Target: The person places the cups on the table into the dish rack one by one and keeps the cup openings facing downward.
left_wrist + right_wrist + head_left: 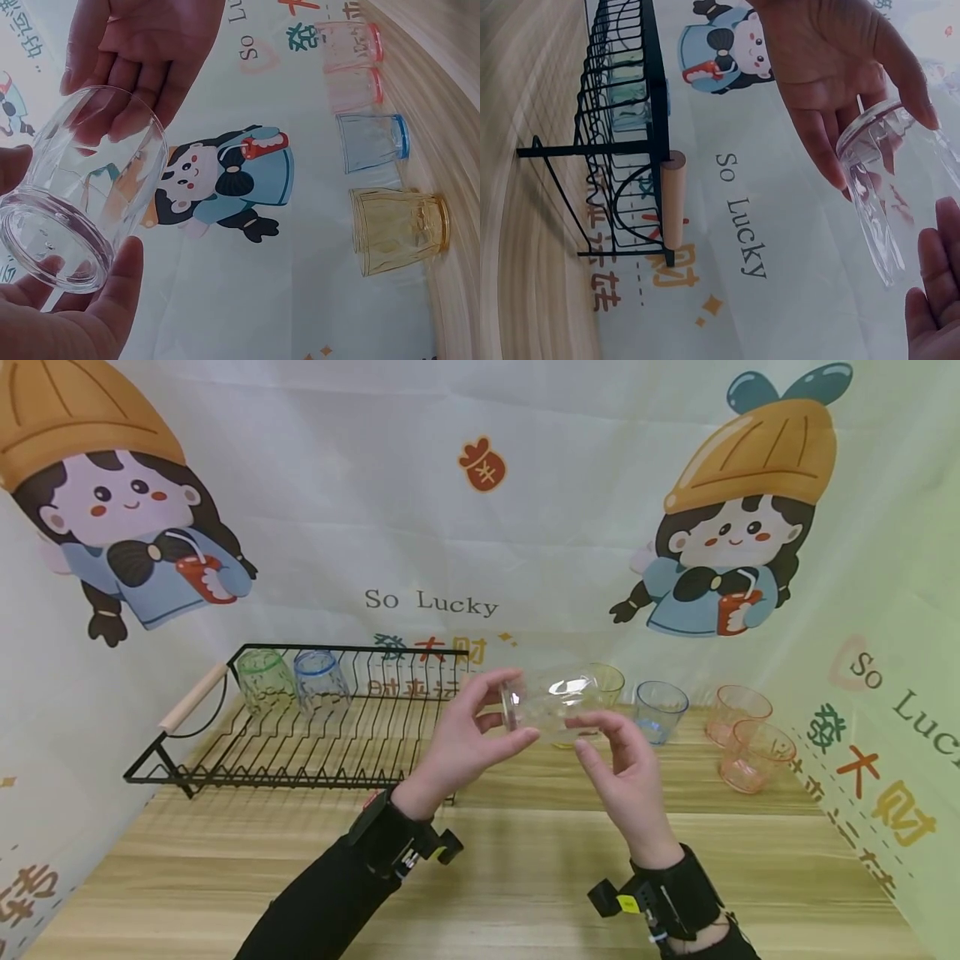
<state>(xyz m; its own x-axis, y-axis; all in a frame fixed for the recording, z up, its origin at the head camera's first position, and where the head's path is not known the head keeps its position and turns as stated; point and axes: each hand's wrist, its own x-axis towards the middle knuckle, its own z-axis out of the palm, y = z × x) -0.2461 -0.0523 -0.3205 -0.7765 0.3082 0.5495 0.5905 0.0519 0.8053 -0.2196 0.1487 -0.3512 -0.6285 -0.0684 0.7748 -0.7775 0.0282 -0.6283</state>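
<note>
A clear glass [551, 693] is tilted on its side above the table, its thick base to the left. My left hand [468, 718] grips it around the base, with thumb and fingers on opposite sides. By the mouth end is my right hand [626, 768], its fingers loosely bent. In the left wrist view, the right hand's fingers [139, 90] show partly through the glass. The right wrist view has the right hand [939, 277] close to the rim; whether it touches cannot be told.
A black wire dish rack [292, 781] with wooden handles stands left, holding a green glass [264, 681] and a blue-tinted glass [321, 681], both upside down. At the back right are a yellow glass [609, 683], a blue glass [662, 714] and two pink glasses [757, 756]. A printed cloth [562, 527] hangs behind.
</note>
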